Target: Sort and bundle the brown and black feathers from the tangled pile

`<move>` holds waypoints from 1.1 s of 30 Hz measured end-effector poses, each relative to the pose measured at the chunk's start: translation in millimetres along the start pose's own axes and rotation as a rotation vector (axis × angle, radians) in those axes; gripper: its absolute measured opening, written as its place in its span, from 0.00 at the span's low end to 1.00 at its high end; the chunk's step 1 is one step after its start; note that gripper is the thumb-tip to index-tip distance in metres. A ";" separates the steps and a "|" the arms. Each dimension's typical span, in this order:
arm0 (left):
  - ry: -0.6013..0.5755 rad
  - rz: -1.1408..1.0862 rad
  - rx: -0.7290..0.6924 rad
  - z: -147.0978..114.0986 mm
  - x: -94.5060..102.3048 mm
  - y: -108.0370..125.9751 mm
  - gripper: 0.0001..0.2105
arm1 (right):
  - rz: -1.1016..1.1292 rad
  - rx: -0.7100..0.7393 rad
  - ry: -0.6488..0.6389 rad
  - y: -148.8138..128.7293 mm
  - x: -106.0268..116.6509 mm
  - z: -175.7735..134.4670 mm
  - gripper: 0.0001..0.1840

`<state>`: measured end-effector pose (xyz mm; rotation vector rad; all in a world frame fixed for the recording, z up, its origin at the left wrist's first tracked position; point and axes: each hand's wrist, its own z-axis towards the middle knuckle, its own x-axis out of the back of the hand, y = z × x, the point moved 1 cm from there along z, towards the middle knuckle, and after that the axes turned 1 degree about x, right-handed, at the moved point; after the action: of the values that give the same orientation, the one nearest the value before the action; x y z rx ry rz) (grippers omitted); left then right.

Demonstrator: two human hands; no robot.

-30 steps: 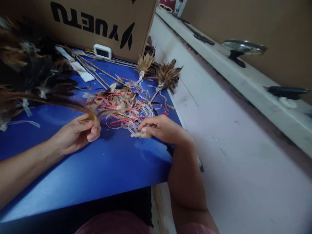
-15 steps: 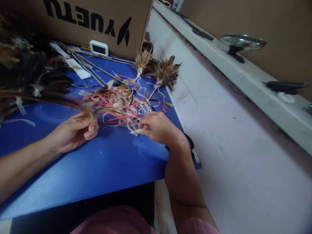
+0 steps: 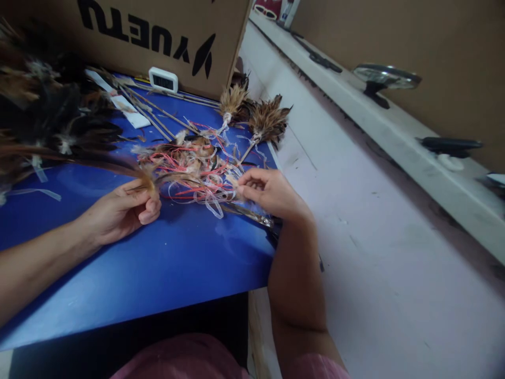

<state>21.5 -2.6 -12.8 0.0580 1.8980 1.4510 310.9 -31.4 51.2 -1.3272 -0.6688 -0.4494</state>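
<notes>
My left hand (image 3: 128, 210) is closed, pinching long brown feathers (image 3: 149, 181) between thumb and fingers; the feathers stretch left, blurred, and a few tips point right. Over the right side of a heap of loose feathers and red and clear plastic strips (image 3: 193, 166), my right hand (image 3: 272, 195) is closed in a pinch. A small pale piece (image 3: 232, 180) sticks out at its fingertips, too small to tell its kind. Below that hand lie scissors (image 3: 266, 221), partly hidden by my wrist.
Two tied feather bunches (image 3: 232, 102) lie at the back right. Dark feather bunches (image 3: 59, 121) pile up on the left. Thin sticks (image 3: 145, 113), a white digital display (image 3: 163, 80) and a cardboard box (image 3: 165, 31) are at the back. A wall (image 3: 355, 221) borders the right.
My right hand has moved up and away from me over the heap with the pale piece, uncovering part of the scissors. My left hand still holds the feathers in about the same spot.
</notes>
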 end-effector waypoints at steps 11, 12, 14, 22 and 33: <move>-0.032 0.056 0.030 -1.0 0.7 -0.5 0.13 | 0.504 -0.004 0.084 -1.5 -10.5 7.5 0.16; -0.047 0.077 0.019 -1.4 1.3 -1.1 0.14 | 0.514 0.000 0.087 -1.4 -12.7 8.2 0.17; -0.080 0.112 -0.001 -2.3 2.0 -2.8 0.15 | 0.510 0.012 0.096 -1.8 -17.2 9.2 0.16; -0.180 0.116 -0.030 -5.8 -1.1 -10.3 0.08 | 0.333 0.219 0.034 -12.5 -32.3 7.5 0.08; -0.147 0.272 0.009 -9.5 -13.6 -3.3 0.12 | 0.061 0.387 0.099 -33.4 -49.8 -1.1 0.06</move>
<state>27.3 -17.6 -7.7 0.4306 1.8283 1.5683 252.8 -42.8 42.0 -0.9505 -0.5960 -0.3141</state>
